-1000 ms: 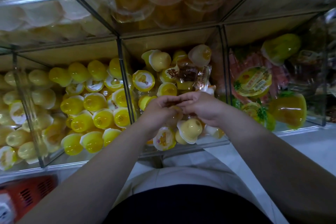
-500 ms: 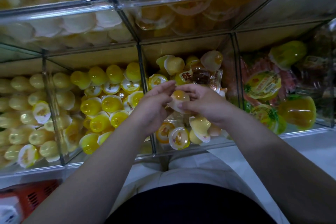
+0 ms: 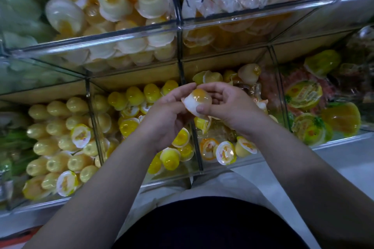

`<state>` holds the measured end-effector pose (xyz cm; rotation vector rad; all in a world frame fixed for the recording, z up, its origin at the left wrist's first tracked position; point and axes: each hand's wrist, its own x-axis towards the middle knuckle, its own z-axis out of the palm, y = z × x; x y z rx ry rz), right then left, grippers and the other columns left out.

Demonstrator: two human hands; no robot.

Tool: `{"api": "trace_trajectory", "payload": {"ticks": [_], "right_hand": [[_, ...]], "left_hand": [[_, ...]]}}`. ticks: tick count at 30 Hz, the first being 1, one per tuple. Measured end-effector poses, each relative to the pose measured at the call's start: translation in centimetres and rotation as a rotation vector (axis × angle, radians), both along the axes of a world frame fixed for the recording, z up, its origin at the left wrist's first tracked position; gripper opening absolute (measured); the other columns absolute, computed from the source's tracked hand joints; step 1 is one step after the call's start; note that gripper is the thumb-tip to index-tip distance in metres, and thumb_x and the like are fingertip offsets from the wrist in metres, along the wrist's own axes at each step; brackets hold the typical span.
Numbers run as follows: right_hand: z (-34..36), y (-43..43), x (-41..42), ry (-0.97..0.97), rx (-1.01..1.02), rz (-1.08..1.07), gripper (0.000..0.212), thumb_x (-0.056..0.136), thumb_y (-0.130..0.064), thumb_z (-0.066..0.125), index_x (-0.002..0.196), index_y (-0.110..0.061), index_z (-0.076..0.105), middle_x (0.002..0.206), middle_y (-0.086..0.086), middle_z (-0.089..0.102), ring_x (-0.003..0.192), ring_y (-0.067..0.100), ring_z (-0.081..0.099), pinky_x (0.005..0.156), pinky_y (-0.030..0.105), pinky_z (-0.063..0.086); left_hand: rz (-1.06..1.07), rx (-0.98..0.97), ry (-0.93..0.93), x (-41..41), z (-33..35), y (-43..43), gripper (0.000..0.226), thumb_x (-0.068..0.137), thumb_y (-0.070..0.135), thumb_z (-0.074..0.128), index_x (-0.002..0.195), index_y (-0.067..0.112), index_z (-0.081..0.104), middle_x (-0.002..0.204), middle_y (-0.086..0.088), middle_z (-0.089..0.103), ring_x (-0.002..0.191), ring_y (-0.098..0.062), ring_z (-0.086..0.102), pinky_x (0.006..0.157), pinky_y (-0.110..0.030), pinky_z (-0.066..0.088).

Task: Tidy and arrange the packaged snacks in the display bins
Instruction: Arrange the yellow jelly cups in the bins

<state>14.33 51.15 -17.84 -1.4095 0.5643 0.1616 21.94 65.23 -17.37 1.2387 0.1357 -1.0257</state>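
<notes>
Orange-topped, one cup (image 3: pixel 199 100) is held higher above the bins (image 3: pixel 166 182) than before, pinched by two hands: left hand (image 3: pixel 168 113) and right hand (image 3: pixel 228 105).

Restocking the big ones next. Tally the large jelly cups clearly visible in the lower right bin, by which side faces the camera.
Printed lid toward camera: 2, upper lidded cup, lower lidded cup
Body toward camera: 2, yellow-green cup, orange cup
Total: 4 in the lower right bin; its dim back corner is unclear.
</notes>
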Motion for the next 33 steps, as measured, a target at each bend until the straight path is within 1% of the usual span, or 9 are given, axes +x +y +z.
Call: {"api": "trace_trajectory", "payload": {"ticks": [6, 12, 15, 17, 21, 23, 26, 30, 33], "right_hand": [[3.2, 2.2, 1.6, -0.142, -0.037, -0.048, 0.039, 0.073, -0.004, 0.077, 0.105, -0.021, 0.063, 0.099, -0.001, 0.070, 0.088, 0.002, 0.066, 0.077, 0.019, 0.054], [6.2, 4.1, 3.2, -0.241, -0.082, -0.056, 0.047, 0.065, -0.019, 0.081, 0.109, -0.018, 0.065, 0.098, -0.002, 0.072, 0.090, 0.006, 0.068, 0.076, 0.022, 0.054], [7.0, 5.0, 4.4, -0.274, -0.116, -0.070, 0.048, 0.066, -0.017, 0.083, 0.111, -0.019, 0.065, 0.100, -0.002, 0.073, 0.094, 0.008, 0.068, 0.080, 0.023, 0.054], [7.6, 5.7, 5.3, -0.303, -0.128, -0.077, 0.045, 0.068, -0.013, 0.082, 0.109, -0.020, 0.066, 0.099, -0.003, 0.073, 0.094, 0.007, 0.068, 0.080, 0.022, 0.053], [8.9, 6.8, 6.9, -0.329, -0.125, -0.088, 0.042, 0.074, -0.008, 0.078, 0.113, -0.017, 0.064, 0.099, -0.001, 0.072, 0.091, 0.007, 0.067, 0.074, 0.022, 0.053], [9.4, 7.2, 7.8, -0.341, -0.150, -0.093, 0.042, 0.074, -0.013, 0.079, 0.114, -0.015, 0.064, 0.100, 0.001, 0.073, 0.092, 0.008, 0.068, 0.073, 0.023, 0.054], [10.2, 7.8, 9.1, -0.368, -0.130, -0.128, 0.037, 0.079, -0.012, 0.074, 0.114, -0.010, 0.062, 0.096, 0.004, 0.071, 0.086, 0.008, 0.067, 0.072, 0.022, 0.055], [11.1, 8.4, 10.6, -0.380, -0.184, -0.140, 0.034, 0.079, -0.026, 0.070, 0.110, -0.016, 0.063, 0.078, -0.011, 0.069, 0.075, 0.001, 0.064, 0.068, 0.020, 0.053], [11.4, 8.6, 11.9, -0.374, -0.267, -0.162, 0.021, 0.084, -0.031, 0.070, 0.103, -0.023, 0.065, 0.085, -0.011, 0.068, 0.076, -0.001, 0.063, 0.067, 0.017, 0.049]], "left_hand": [[0.000, -0.090, -0.022, 1.6, 3.0, 2.0, 0.045, 0.088, -0.012, 0.040, 0.127, 0.003, 0.057, 0.106, -0.018, 0.067, 0.090, -0.023, 0.066, 0.078, -0.028, 0.057], [-0.049, -0.165, -0.091, 3.7, 5.7, 4.1, 0.055, 0.073, -0.004, 0.054, 0.127, 0.006, 0.058, 0.107, -0.017, 0.067, 0.094, -0.025, 0.064, 0.083, -0.030, 0.055], [-0.077, -0.182, -0.143, 5.0, 6.7, 5.1, 0.050, 0.082, -0.009, 0.047, 0.127, 0.007, 0.059, 0.109, -0.016, 0.067, 0.098, -0.025, 0.064, 0.085, -0.029, 0.055], [-0.069, -0.189, -0.159, 5.8, 7.2, 5.8, 0.049, 0.085, -0.011, 0.041, 0.127, 0.007, 0.059, 0.104, -0.014, 0.068, 0.092, -0.022, 0.066, 0.081, -0.027, 0.055], [-0.070, -0.235, -0.209, 7.4, 8.7, 6.7, 0.060, 0.069, -0.003, 0.056, 0.128, 0.007, 0.058, 0.097, -0.012, 0.071, 0.085, -0.018, 0.069, 0.079, -0.026, 0.056], [-0.079, -0.234, -0.226, 8.1, 9.1, 7.0, 0.065, 0.064, -0.004, 0.059, 0.127, 0.008, 0.058, 0.101, -0.014, 0.070, 0.092, -0.023, 0.067, 0.084, -0.028, 0.053], [-0.091, -0.239, -0.229, 8.8, 9.5, 7.3, 0.055, 0.074, 0.002, 0.053, 0.128, 0.011, 0.057, 0.113, -0.017, 0.066, 0.107, -0.031, 0.061, 0.095, -0.033, 0.046], [-0.036, -0.252, -0.256, 10.1, 10.0, 7.8, 0.047, 0.075, 0.005, 0.059, 0.121, 0.016, 0.057, 0.102, -0.006, 0.069, 0.091, -0.018, 0.068, 0.073, -0.021, 0.055], [-0.011, -0.166, -0.336, 11.3, 10.5, 8.2, 0.031, 0.087, 0.006, 0.061, 0.117, 0.015, 0.058, 0.096, -0.005, 0.067, 0.084, -0.016, 0.066, 0.069, -0.020, 0.054]]}}
